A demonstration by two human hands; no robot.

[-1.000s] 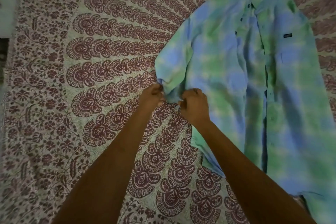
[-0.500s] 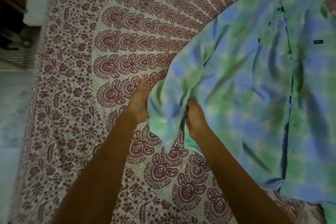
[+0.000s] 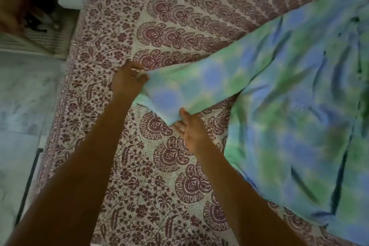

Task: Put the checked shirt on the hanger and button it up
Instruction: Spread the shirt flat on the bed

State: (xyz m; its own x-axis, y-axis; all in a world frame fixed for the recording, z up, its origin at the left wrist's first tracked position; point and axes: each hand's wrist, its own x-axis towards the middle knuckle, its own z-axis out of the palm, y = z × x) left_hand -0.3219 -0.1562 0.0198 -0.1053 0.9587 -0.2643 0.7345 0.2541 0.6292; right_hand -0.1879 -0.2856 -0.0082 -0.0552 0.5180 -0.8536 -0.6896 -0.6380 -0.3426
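Note:
The blue and green checked shirt (image 3: 289,106) lies spread on the patterned bed cover, filling the right side of the view. One sleeve (image 3: 199,84) stretches out to the left from its body. My left hand (image 3: 127,80) pinches the upper corner of the sleeve's cuff. My right hand (image 3: 189,128) holds the cuff's lower edge from beneath, palm up. The shirt's dark button placket runs down the far right. No hanger is in view.
The bed cover (image 3: 159,166) with maroon paisley print lies under everything. Its left edge drops to a pale tiled floor (image 3: 20,116). A dark shelf or rack (image 3: 40,16) stands at the top left corner.
Both hands have pulled the sleeve out to the left and spread apart along the cuff. The sleeve is now stretched flat instead of bunched, and the view has shifted left.

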